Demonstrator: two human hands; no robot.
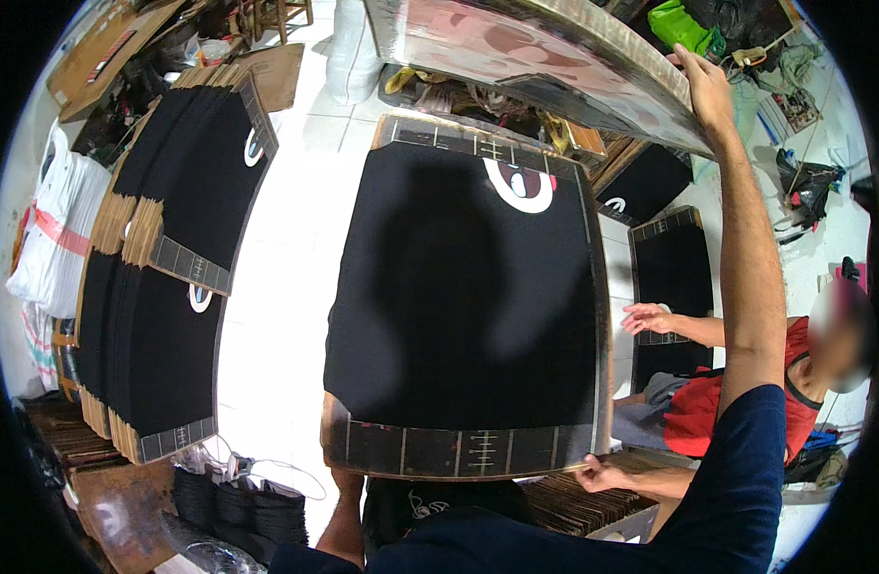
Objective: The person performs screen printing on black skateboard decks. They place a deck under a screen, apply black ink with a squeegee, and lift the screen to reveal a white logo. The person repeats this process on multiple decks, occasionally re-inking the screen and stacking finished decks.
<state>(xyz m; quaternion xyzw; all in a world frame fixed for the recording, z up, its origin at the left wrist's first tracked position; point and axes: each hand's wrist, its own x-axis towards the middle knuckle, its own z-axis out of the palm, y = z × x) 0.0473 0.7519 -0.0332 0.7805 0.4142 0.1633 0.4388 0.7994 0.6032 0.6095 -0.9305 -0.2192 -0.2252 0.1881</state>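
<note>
My right hand (pixel 704 88) is raised at the upper right, its fingers wrapped over the edge of a large wood-framed printing screen (pixel 497 40) with a pinkish mesh. The screen stands tilted up beyond a board (pixel 449 452) marked with ruled lines. Black fabric (pixel 459 306) lies flat over this board, bearing a white, red and dark print (pixel 522 184) near its far right corner. Below the board's near left corner my left hand (pixel 350 484) shows only at the wrist; the board's near edge hides its fingers.
Fabric-covered boards (pixel 186 191) stand stacked at the left, near a white bundle (pixel 62 230). At the right a person in a red top (pixel 693 411) has one hand (pixel 650 319) beside the board and another (pixel 600 474) at its near right corner. More black-covered boards (pixel 671 273) lie beyond.
</note>
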